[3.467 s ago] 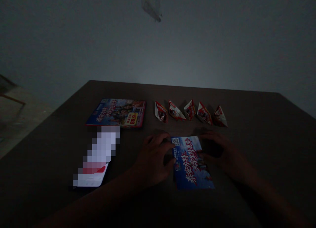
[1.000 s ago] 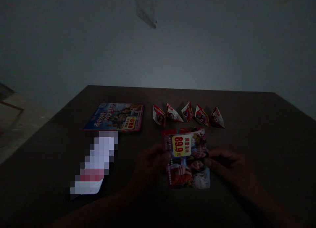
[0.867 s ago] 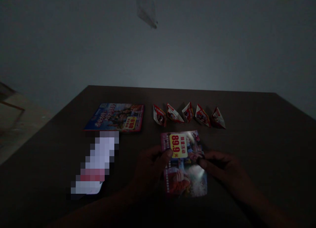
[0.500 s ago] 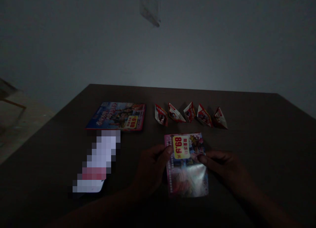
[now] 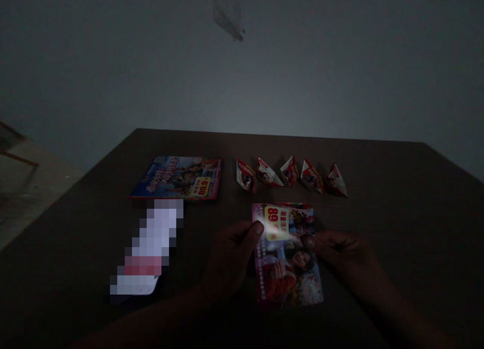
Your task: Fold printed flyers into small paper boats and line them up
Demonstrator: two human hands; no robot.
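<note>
A glossy printed leaflet with a yellow price label is held between my two hands above the dark table. My left hand pinches its left edge, thumb on top. On the right edge, my right hand grips with the thumb on the front and the fingers curled behind. Beyond the leaflet, several small folded red and white paper pieces stand in a row. A blue and red printed stack lies at the left, also bearing a yellow label.
A phone with a pixelated screen lies left of my left hand on the dark table. Behind the table is a pale wall with a clear plastic piece on it. Brown bars show at the far left.
The leaflet has tilted slightly; the glare has shifted from its lower part up to the label, and a printed figure now shows. Both hands keep their hold.
</note>
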